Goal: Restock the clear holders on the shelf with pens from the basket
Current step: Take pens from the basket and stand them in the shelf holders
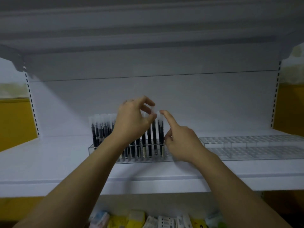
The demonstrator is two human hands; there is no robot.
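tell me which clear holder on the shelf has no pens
The holder on the right: its slots are bare, while the middle holder holds dark pens.

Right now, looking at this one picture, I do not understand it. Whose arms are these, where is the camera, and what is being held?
There is no machine here: a person works with two bare hands. The single picture comes from a camera worn on the person's head, so both arms enter from below.

On the white shelf stands a clear holder, partly filled with dark pens that have pale caps. To its right is a second clear holder with no pens in it.

The left hand pinches the cap of one pen between its fingers; the pen's lower end is in the holder. The right hand holds nothing, and its straight forefinger is at, or very near, the next pen's cap.

Below the shelf are some blurred packets.
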